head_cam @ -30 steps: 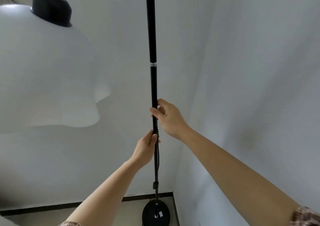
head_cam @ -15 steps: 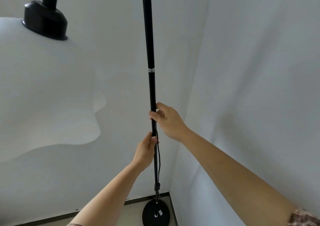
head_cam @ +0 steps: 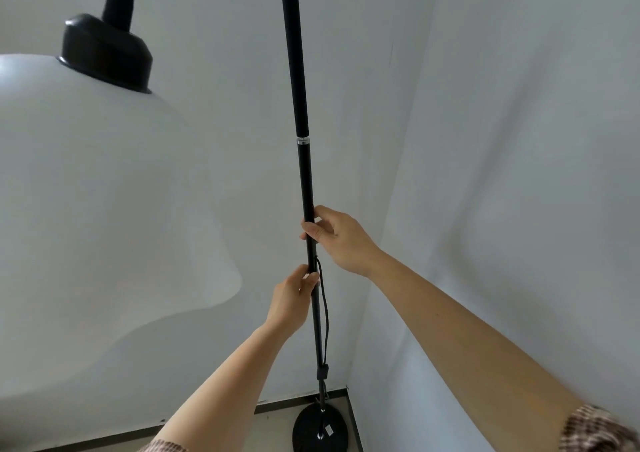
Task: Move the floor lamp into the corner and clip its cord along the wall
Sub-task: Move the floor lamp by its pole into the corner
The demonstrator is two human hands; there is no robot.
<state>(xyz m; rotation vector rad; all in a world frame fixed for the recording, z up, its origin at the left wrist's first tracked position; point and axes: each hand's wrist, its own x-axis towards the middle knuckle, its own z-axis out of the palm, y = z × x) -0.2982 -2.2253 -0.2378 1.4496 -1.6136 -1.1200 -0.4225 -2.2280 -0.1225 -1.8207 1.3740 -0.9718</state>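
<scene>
The floor lamp's thin black pole (head_cam: 300, 116) stands upright in the middle of the view, close to the corner of two white walls. Its round black base (head_cam: 311, 431) rests on the floor right at the corner. My right hand (head_cam: 341, 240) grips the pole at mid height. Just below it, my left hand (head_cam: 292, 299) is wrapped around the pole too. A black cord (head_cam: 325, 316) hangs in a loop beside the pole under my left hand and runs down to a small clip (head_cam: 322, 371). The white lampshade (head_cam: 90, 202) with its black cap fills the left side.
The left wall (head_cam: 225, 105) and the right wall (head_cam: 519, 174) meet just right of the pole. A dark skirting strip (head_cam: 277, 406) runs along the foot of the left wall. A strip of pale floor (head_cam: 273, 431) shows beside the base.
The view has tilted, so the shade and pole sit lower and further right in frame. Both hands keep the same grip on the pole; the base stays at the corner.
</scene>
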